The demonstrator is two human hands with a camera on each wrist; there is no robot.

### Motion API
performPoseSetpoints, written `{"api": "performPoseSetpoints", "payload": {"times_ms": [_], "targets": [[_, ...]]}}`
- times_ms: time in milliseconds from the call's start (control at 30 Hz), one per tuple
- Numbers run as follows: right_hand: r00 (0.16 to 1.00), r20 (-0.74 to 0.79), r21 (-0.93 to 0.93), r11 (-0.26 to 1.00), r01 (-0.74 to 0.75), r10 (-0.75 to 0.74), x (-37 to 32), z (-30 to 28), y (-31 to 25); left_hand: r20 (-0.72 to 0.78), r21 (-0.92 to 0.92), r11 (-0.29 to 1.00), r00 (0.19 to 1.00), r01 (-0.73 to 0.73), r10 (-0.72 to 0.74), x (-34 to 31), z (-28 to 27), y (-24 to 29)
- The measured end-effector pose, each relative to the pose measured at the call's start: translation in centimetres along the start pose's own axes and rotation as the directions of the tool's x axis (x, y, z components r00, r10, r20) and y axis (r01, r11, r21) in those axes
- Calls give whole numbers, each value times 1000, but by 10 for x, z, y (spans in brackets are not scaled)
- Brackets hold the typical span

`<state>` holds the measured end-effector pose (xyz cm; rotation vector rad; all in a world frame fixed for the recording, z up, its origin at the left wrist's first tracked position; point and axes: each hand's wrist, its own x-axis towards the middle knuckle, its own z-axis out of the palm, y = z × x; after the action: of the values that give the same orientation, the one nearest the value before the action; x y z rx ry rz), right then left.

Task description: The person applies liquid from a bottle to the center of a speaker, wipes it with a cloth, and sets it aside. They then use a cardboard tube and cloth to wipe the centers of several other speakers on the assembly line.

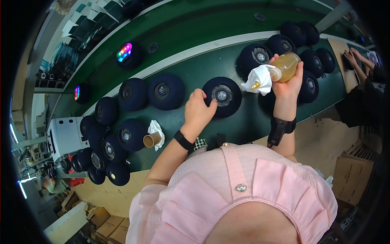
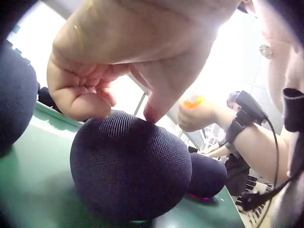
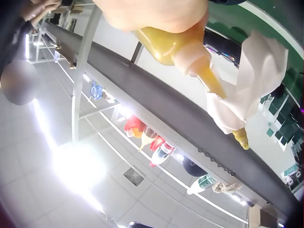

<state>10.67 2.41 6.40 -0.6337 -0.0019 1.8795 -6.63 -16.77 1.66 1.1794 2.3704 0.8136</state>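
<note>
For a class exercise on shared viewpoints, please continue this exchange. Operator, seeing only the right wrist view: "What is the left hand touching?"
Observer: The left hand touches a dark, cloth-covered ball with its fingers and thumb.

Operator: My view misses that. Is there anything nearby besides balls?

Observer: Yes, a brown cardboard tube sits beside a crumpled tissue on the green table.

Operator: And is anything worn on that left wrist?

Observer: Yes, a black band.
</note>
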Motion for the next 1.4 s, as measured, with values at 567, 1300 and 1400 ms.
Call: {"api": "performPoseSetpoints", "payload": {"times_ms": [567, 1300, 1400], "targets": [[961, 241, -259, 945, 201, -138, -17, -12, 56, 40, 331, 907, 964, -262, 264, -6, -9, 20], [929, 358, -415, 874, 252, -97, 24, -8, 96, 45, -40, 997, 997, -61, 63, 6, -13, 6], [936, 338, -436, 864, 251, -101, 26, -11, 102, 28, -61, 995, 996, -80, 82, 6, -11, 5]]}}
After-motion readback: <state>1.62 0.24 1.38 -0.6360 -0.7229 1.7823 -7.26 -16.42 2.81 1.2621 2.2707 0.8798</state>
